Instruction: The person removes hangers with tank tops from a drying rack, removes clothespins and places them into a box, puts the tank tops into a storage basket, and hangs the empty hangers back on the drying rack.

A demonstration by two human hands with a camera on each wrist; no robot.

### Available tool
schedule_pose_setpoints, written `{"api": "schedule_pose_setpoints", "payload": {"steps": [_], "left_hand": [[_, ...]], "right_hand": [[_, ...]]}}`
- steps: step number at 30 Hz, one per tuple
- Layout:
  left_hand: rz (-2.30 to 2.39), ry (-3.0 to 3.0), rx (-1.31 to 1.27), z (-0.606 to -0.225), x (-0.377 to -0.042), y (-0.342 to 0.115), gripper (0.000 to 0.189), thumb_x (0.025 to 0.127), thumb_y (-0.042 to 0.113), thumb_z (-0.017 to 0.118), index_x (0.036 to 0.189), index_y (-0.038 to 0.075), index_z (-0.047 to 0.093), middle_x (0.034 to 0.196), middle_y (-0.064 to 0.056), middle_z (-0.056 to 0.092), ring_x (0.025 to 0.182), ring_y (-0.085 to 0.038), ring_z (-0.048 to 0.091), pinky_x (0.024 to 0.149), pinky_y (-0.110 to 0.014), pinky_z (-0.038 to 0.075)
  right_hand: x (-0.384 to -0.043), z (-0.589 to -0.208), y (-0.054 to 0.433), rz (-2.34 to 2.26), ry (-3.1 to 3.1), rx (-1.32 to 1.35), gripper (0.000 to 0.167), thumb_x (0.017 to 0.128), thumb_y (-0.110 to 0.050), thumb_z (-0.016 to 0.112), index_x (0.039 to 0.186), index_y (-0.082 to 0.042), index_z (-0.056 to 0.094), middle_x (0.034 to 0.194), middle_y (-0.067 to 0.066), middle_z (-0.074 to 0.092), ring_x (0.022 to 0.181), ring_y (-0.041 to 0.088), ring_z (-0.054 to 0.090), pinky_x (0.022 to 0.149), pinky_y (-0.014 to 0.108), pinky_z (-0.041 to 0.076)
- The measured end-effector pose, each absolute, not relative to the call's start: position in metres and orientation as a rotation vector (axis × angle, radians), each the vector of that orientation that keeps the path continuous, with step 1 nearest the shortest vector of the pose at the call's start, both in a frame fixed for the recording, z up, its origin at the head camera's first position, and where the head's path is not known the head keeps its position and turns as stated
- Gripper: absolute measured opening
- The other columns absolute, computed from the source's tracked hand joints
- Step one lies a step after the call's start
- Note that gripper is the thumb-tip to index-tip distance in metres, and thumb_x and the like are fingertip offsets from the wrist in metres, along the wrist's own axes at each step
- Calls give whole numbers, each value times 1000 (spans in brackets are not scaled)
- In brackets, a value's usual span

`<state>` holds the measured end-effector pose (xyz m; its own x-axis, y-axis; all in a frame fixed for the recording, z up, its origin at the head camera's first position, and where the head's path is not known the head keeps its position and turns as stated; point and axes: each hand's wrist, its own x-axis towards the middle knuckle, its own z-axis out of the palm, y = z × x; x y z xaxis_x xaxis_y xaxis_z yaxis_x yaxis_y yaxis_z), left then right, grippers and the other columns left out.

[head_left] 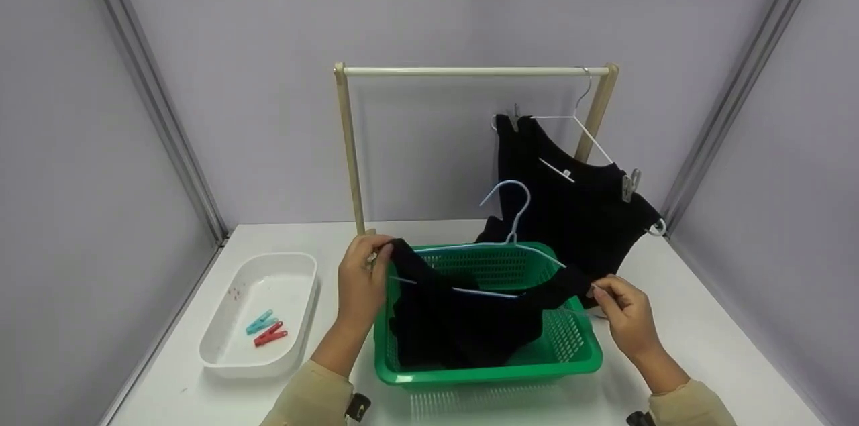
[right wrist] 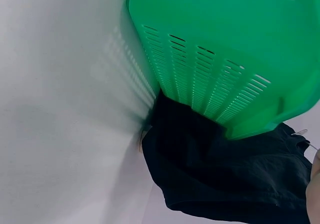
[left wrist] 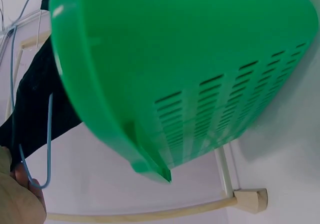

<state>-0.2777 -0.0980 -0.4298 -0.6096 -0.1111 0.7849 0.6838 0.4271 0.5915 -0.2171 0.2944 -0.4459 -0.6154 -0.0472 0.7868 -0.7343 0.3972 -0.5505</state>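
Our left hand [head_left: 362, 282] and right hand [head_left: 627, 315] each pinched a shoulder of the black cloth garment [head_left: 463, 329], its light-blue wire hanger [head_left: 514, 238] spanning crosswise between them.

Held garment [head_left: 463, 332] is coloured black, its hanger [head_left: 529, 198] pale blue. Basket [head_left: 490, 376] is coloured green, patterned with slot rows; tray [head_left: 278, 292] is coloured white, clothespins [head_left: 255, 328] turquoise and red, sleeves [head_left: 312, 394] beige.

hanger [head_left: 513, 240] above basket [head_left: 488, 376], rack [head_left: 463, 71] behind, tray [head_left: 258, 368] left, pegs [head_left: 270, 335] in tray
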Motion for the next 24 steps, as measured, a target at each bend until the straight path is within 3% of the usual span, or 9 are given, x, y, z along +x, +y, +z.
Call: {"api": "schedule_pose_setpoints", "payload": {"steps": [8,13,24], "left_hand": [[-1290,-1845,-449,-429,-286,-107,8,96,6,66,102,6,71,99,-3,65,90,-15,63,81,-23,52],[-1319,-1837,-414,-430,-288,-112,9,97,7,65,102,5,72,99,-4,66,90,-15,63,82,-24,51],[-1352,-1866,-345,-440,-291,-118,14,97,8,65,108,8,73,100,-3,67,92,-16,64,81,-23,50]], "right_hand": [[-221,-448,299,1314,-1903,708,23,88,27,47,79,10,59,61,9,44,49,10,36,43,26,31],[-231,-462,310,1342,-1905,639,26,88,27,48,79,8,61,60,4,44,49,8,36,44,26,32],[-235,-467,318,1372,-1875,685,23,90,24,47,81,8,61,60,7,43,48,11,35,41,28,29]]}}
